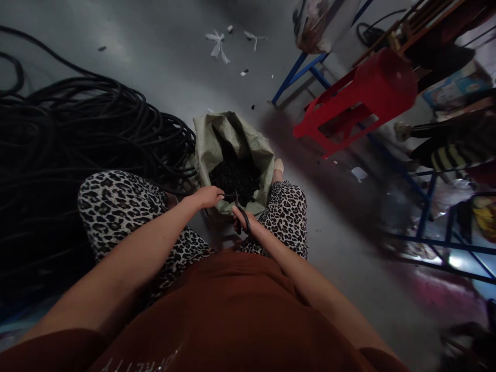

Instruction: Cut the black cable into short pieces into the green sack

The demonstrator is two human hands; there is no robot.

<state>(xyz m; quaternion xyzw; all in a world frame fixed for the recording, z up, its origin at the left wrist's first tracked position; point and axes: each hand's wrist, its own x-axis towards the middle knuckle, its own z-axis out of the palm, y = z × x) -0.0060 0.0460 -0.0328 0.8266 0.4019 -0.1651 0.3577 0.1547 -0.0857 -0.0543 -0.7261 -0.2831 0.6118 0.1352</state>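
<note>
Cable (70,150) lies heaped on the grey floor (163,57) at the person's left, a wide tangle of black, rubbery loops that reaches right up to the sack (232,142). That sack is woven, pale green and crumpled, its mouth rolled open, and it stands between the person's knees, filled with small black pieces (236,178). Leopard-print trousers (112,206) cover both legs and flank the sack on either side.

The left hand (209,196) is curled closed at the near rim of the sack, pinching a short black length that runs toward the other hand. The right hand (243,219) sits just below and beside it, fingers wrapped around dark looped handles, probably scissors (241,211), though the dim, small view makes that hard to confirm. Both hands are close together, just over the sack's front edge.

Farther off on the right, a red plastic stool (360,98) lies tipped on its side against blue metal frames (422,206), smooth and glossy beside the thin painted tubing. White scraps (217,45) are scattered on the floor beyond the sack.
</note>
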